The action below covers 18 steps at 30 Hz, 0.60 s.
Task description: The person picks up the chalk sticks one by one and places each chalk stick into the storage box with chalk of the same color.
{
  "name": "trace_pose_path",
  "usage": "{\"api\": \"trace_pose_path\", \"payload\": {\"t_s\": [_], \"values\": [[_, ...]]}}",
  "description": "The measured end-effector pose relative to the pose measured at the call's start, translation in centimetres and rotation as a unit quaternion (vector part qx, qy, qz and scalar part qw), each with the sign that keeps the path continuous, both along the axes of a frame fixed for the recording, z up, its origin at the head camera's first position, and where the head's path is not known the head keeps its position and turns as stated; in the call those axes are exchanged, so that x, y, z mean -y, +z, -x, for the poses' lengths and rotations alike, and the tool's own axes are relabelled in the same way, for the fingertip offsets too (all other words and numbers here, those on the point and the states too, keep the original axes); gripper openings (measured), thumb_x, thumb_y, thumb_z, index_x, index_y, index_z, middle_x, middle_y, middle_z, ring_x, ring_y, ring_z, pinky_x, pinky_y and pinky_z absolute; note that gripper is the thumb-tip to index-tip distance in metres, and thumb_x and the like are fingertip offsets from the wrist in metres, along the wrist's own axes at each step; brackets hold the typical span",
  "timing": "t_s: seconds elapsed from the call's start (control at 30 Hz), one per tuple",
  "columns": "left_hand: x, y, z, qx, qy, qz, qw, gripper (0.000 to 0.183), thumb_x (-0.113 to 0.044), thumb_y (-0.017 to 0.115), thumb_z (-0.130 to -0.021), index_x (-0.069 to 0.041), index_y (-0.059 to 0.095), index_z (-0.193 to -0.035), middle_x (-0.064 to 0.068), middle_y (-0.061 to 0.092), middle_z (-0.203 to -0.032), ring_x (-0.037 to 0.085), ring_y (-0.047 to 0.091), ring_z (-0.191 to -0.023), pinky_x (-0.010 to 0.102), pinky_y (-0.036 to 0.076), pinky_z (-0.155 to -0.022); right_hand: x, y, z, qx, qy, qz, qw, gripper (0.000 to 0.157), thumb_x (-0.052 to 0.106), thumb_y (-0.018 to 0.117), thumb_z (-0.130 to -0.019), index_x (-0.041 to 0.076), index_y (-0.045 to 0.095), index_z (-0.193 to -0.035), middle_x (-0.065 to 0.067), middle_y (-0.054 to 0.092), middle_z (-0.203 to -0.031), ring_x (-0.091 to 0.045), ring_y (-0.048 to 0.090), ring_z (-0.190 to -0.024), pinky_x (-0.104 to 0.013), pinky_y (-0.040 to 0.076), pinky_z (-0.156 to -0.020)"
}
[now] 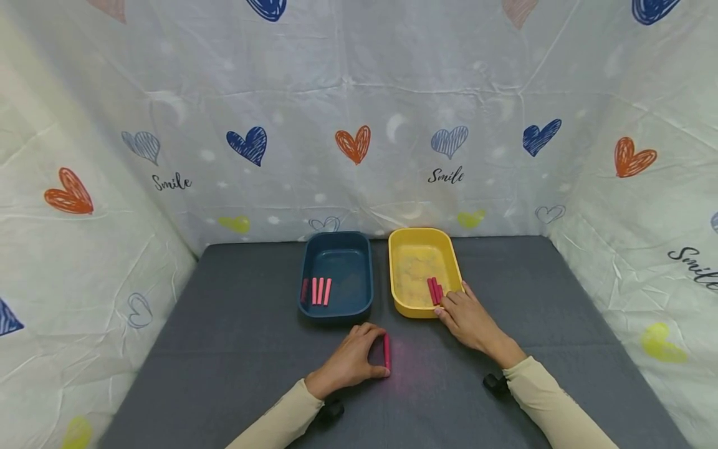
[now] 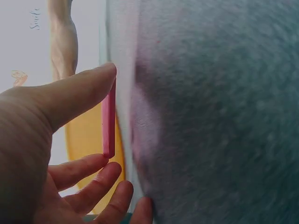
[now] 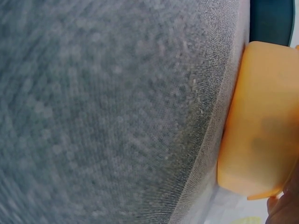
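My left hand [image 1: 352, 358] pinches a thin pink stick [image 1: 386, 354] endwise between thumb and forefinger, just above the grey cloth. In the left wrist view, the stick [image 2: 109, 122] looks straight-edged, with the other fingers spread below it. My right hand [image 1: 473, 321] is at the near right corner of the yellow tray [image 1: 412, 311]. Its fingers reach over the rim, close to several dark pink sticks [image 1: 434, 291] inside. Whether it grips a stick or the rim is hidden. Only the edge of that hand [image 3: 286, 205] shows in the right wrist view, against the tray wall.
A dark blue tray [image 1: 336, 317] stands left of the yellow one, with several pink sticks [image 1: 321, 291] side by side in its left part. Grey cloth [image 1: 235, 355] covers the table. A white curtain [image 1: 303, 187] printed with hearts hangs behind and at both sides.
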<state>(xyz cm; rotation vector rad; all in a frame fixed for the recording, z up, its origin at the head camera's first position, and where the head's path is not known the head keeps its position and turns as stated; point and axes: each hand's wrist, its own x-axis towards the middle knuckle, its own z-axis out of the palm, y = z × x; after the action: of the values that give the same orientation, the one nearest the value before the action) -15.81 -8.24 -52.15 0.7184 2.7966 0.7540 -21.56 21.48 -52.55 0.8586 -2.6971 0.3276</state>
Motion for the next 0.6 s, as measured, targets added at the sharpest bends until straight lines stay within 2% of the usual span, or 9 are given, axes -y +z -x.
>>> {"api": "trace_pose_path", "payload": {"t_s": [0.17,0.37,0.6], "values": [[0.3,1.0,-0.2,-0.003,0.001,-0.023,0.9997,0.074,-0.039,0.085,-0.073,-0.011,0.055,-0.135,0.003,0.055,-0.130,0.020,0.048,-0.117,0.043,0.048,-0.100,-0.1,-0.2,0.1,0.000,0.002,0.006,1.000,0.021,0.031,0.053,-0.101,0.017,0.058,-0.086,-0.003,0.061,-0.091,-0.025,0.061,-0.100,-0.061,0.026,-0.116],[0.5,2.3,-0.5,-0.011,0.003,-0.029,0.9995,0.075,-0.038,0.085,-0.075,-0.012,0.053,-0.137,0.003,0.054,-0.133,0.020,0.046,-0.120,0.043,0.048,-0.100,-0.1,-0.3,0.1,0.003,0.004,0.012,1.000,0.022,0.031,0.053,-0.101,0.017,0.057,-0.085,-0.003,0.060,-0.090,-0.025,0.060,-0.099,-0.061,0.026,-0.116],[0.7,4.0,-0.4,-0.019,0.011,-0.048,0.9986,0.076,-0.036,0.085,-0.076,-0.014,0.051,-0.139,0.004,0.051,-0.137,0.023,0.046,-0.125,0.045,0.048,-0.102,0.0,-0.3,0.2,0.004,0.006,0.013,1.000,0.022,0.031,0.053,-0.101,0.017,0.058,-0.086,-0.004,0.061,-0.092,-0.025,0.060,-0.100,-0.061,0.026,-0.116]]}}
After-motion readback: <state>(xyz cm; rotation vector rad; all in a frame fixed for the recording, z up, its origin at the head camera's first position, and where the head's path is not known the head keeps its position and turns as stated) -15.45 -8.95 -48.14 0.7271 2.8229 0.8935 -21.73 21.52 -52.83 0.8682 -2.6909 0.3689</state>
